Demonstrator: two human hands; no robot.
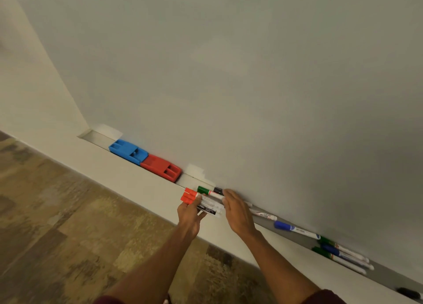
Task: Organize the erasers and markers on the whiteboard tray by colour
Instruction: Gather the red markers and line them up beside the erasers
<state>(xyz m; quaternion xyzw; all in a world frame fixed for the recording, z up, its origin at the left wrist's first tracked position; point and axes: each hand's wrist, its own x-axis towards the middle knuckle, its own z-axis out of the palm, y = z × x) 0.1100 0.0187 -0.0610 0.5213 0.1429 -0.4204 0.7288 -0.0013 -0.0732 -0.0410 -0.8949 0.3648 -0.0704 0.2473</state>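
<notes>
My left hand [190,214] grips a bundle of red-capped markers [190,195] just off the front edge of the whiteboard tray [190,180]. My right hand [235,208] is beside it, fingers apart, resting over a green-capped marker [203,190] and a black-capped marker [218,191] lying in the tray; whether it grips them I cannot tell. A blue eraser [128,151] and a red eraser [161,167] sit end to end at the tray's left. Further right lie a blue marker [295,229] and a cluster of green and blue markers [341,254].
A white-barrelled marker [265,215] lies just right of my right hand. A black object [409,292] sits at the tray's far right end. The whiteboard [229,75] rises behind the tray. Below the ledge is patterned brown flooring [68,223].
</notes>
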